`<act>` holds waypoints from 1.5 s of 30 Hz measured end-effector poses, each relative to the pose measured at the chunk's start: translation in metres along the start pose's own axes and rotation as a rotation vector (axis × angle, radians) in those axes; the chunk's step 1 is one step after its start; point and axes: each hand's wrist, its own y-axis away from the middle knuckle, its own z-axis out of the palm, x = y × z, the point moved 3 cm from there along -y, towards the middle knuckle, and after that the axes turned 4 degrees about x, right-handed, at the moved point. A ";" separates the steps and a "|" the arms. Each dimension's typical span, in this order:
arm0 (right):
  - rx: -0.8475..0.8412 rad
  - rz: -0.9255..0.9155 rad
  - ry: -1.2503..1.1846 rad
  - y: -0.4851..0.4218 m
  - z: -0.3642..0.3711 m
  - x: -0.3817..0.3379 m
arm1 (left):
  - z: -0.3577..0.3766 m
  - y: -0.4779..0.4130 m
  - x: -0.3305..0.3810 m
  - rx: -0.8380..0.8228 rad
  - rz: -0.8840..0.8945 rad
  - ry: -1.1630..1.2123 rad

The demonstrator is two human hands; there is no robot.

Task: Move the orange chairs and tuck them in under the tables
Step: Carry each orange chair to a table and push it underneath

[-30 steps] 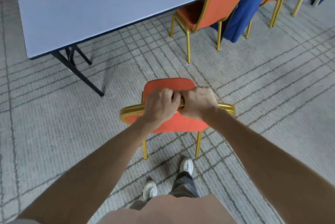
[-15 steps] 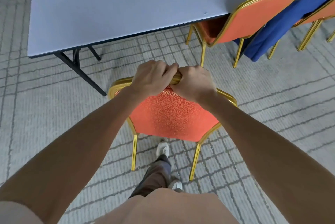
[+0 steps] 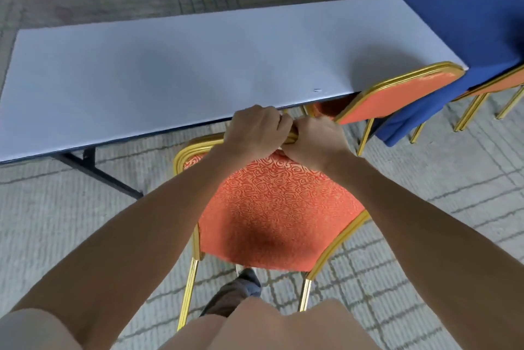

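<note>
Head view. Orange chair (image 3: 278, 207): the back is covered in orange fabric with a gold swirl pattern and edged by a ribbed gold metal frame. 2 gold rear legs show below it.

Position: the chair stands on the grey lined carpet (image 3: 71, 222), directly in front of the person, at the near long edge of the white table (image 3: 170, 71). Its top rail lies just at that edge.

Orientation: the back faces the camera, so the chair fronts the table. The long axis of the back runs from the top rail at the table edge down toward the person. The top rail runs roughly along the table edge, slightly skewed.

Hands: the left hand (image 3: 255, 128) and right hand (image 3: 314, 139) both have fingers curled over the top rail at its middle, side by side, knuckles touching.

Neighbours: a second orange chair (image 3: 397, 97) is tucked under the table's right end, back toward the camera. A blue cloth (image 3: 467, 37) hangs just right of it, and a third chair (image 3: 504, 83) is cut off by the right edge.

Hidden or unclear: the held chair's seat and front legs are behind its back. The right part of the top rail is covered by the right forearm. Only 1 black table leg (image 3: 99, 173) shows, at the left. 1 dark shoe (image 3: 241, 290) shows between the rear legs. I cannot tell whether the legs touch the carpet.
</note>
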 end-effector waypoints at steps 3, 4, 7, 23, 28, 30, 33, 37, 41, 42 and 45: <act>0.018 -0.023 0.024 -0.030 -0.010 0.008 | -0.005 -0.031 -0.007 -0.012 0.035 -0.038; 0.026 -0.033 0.034 -0.037 -0.012 0.011 | -0.009 -0.036 -0.006 -0.005 0.065 -0.069; 0.041 -0.074 0.068 -0.051 -0.022 0.020 | -0.017 -0.051 -0.004 0.019 0.076 -0.038; -0.111 -0.222 0.071 -0.018 0.011 0.138 | 0.065 -0.058 0.107 -0.057 -0.307 0.217; -0.174 -0.293 -0.040 -0.008 0.021 0.178 | 0.087 -0.054 0.145 0.006 -0.414 0.149; -0.159 -0.312 -0.088 -0.015 0.019 0.185 | 0.085 -0.062 0.145 -0.005 -0.420 0.140; -0.142 -0.369 -0.128 -0.029 0.020 0.186 | 0.079 -0.069 0.144 -0.025 -0.440 -0.003; -0.096 -0.460 -0.214 -0.042 0.025 0.183 | 0.087 -0.070 0.125 0.021 -0.464 0.138; 0.039 -0.451 -0.200 -0.068 0.021 0.186 | 0.080 -0.098 0.113 0.033 -0.382 0.179; 0.058 -0.445 -0.211 -0.074 0.019 0.185 | 0.078 -0.104 0.111 0.032 -0.358 0.129; 0.048 -0.439 -0.250 -0.090 0.013 0.182 | 0.074 -0.119 0.103 0.045 -0.357 0.057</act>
